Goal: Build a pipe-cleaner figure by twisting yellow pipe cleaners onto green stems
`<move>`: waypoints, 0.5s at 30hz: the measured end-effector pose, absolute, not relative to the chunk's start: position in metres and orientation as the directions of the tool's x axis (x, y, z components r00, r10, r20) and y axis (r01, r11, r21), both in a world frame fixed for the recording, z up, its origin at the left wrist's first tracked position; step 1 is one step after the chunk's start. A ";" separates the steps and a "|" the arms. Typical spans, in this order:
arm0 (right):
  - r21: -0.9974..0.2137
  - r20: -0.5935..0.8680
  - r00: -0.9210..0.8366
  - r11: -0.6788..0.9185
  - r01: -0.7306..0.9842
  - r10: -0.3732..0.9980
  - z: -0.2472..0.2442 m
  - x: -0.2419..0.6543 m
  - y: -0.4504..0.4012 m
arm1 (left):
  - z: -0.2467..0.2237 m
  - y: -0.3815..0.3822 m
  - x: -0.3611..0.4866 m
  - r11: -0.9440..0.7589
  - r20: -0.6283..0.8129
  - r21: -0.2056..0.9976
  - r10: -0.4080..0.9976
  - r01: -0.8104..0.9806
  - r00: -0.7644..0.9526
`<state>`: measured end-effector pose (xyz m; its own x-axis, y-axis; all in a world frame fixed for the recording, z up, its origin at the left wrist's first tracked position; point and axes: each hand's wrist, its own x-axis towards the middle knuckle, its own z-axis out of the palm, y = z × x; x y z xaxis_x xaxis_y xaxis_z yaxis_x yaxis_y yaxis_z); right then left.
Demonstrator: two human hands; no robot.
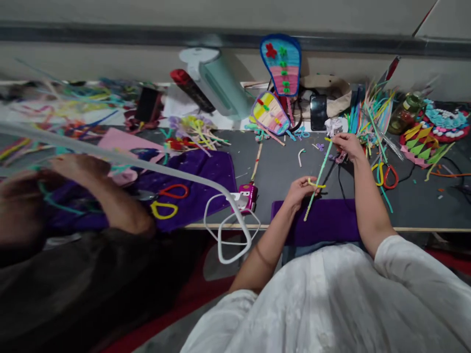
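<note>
Holding a green stem point(324, 163) aslant over the table point(281, 169), pinched near its top in the right hand point(349, 146), plus a crossing yellow strip point(321, 186) pinched in the left hand point(299, 191). Could easily kink by pushing hard, or slip from pinching loosely tbh.

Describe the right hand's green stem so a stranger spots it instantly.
On the grey table, find the purple cloth before the white shirt. Above its far edge, the right hand pinches the slanting green stem. Unlike the bunched stems behind, it has a yellow crosspiece by the left hand.
</note>
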<state>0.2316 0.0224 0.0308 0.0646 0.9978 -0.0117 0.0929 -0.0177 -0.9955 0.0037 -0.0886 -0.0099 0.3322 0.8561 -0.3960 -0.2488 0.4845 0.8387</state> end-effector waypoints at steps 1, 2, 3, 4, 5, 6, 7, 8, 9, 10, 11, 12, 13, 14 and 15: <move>-0.995 0.003 0.060 -0.003 0.101 0.998 0.032 0.231 0.023 | -0.010 -0.090 0.005 0.492 -0.407 0.831 0.856 -0.261 0.318; -0.994 0.021 0.055 0.015 0.111 0.998 0.033 0.230 0.024 | -0.010 -0.092 0.006 0.494 -0.412 0.826 0.858 -0.272 0.305; -0.992 0.040 0.051 0.034 0.120 0.998 0.034 0.230 0.024 | -0.009 -0.094 0.007 0.494 -0.416 0.823 0.860 -0.280 0.295; -0.991 0.055 0.047 0.049 0.124 0.997 0.035 0.229 0.024 | -0.008 -0.096 0.008 0.491 -0.416 0.823 0.864 -0.285 0.285; -0.990 0.065 0.044 0.059 0.125 0.997 0.037 0.228 0.024 | -0.007 -0.098 0.009 0.485 -0.413 0.825 0.868 -0.291 0.275; -0.990 0.071 0.042 0.065 0.125 0.997 0.038 0.227 0.024 | -0.005 -0.100 0.010 0.477 -0.408 0.826 0.874 -0.300 0.265; -0.990 0.074 0.038 0.069 0.125 0.997 0.039 0.226 0.024 | -0.004 -0.102 0.010 0.469 -0.403 0.827 0.879 -0.309 0.254; -0.989 0.077 0.036 0.072 0.126 0.996 0.040 0.225 0.023 | -0.002 -0.105 0.011 0.461 -0.398 0.827 0.884 -0.321 0.243; -0.989 0.079 0.036 0.073 0.128 0.996 0.041 0.224 0.023 | 0.000 -0.107 0.011 0.454 -0.394 0.826 0.889 -0.334 0.233; -0.989 0.081 0.035 0.075 0.130 0.996 0.041 0.223 0.022 | 0.001 -0.109 0.011 0.448 -0.391 0.825 0.893 -0.345 0.225; -0.989 0.082 0.036 0.077 0.130 0.996 0.041 0.222 0.022 | 0.002 -0.112 0.011 0.445 -0.390 0.823 0.894 -0.354 0.218; -0.989 0.081 0.034 0.076 0.128 0.996 0.041 0.221 0.021 | 0.003 -0.115 0.011 0.445 -0.392 0.821 0.895 -0.359 0.213; -0.989 0.078 0.030 0.073 0.126 0.997 0.041 0.220 0.020 | 0.004 -0.118 0.010 0.446 -0.394 0.819 0.895 -0.362 0.210; -0.990 0.071 0.024 0.067 0.124 0.997 0.040 0.219 0.019 | 0.004 -0.120 0.010 0.449 -0.398 0.818 0.893 -0.360 0.210; -0.991 0.060 0.018 0.057 0.124 0.998 0.039 0.219 0.018 | 0.004 -0.123 0.010 0.455 -0.403 0.817 0.890 -0.354 0.213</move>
<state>0.2188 0.0176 0.0389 0.0182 0.9980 0.0598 0.1235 0.0571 -0.9907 0.0100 -0.1226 0.0041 0.2131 0.8901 -0.4030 -0.3537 0.4548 0.8174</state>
